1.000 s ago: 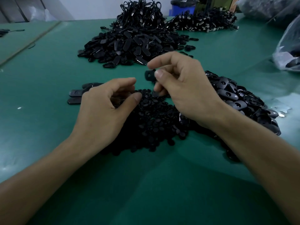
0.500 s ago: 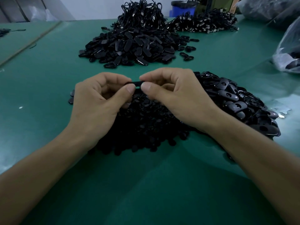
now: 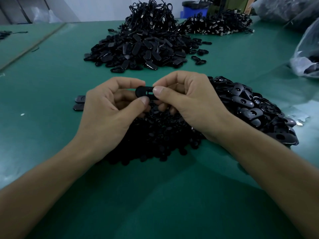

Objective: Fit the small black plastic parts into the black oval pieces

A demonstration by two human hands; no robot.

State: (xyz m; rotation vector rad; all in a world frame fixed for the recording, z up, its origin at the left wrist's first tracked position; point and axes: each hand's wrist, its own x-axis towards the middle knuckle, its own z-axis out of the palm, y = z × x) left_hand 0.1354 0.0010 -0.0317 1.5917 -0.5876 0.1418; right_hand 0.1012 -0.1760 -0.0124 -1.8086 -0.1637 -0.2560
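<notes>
Between the left hand and right hand, both pinching it, one black oval piece above the small-parts heap.

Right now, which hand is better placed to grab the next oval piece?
Right, probably. The right hand sits beside the pile of oval pieces; the left hand is across the small parts, and both pinch the current oval piece.

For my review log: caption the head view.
Left hand and right hand pinch a black oval piece above small black parts piled on a green table.
</notes>
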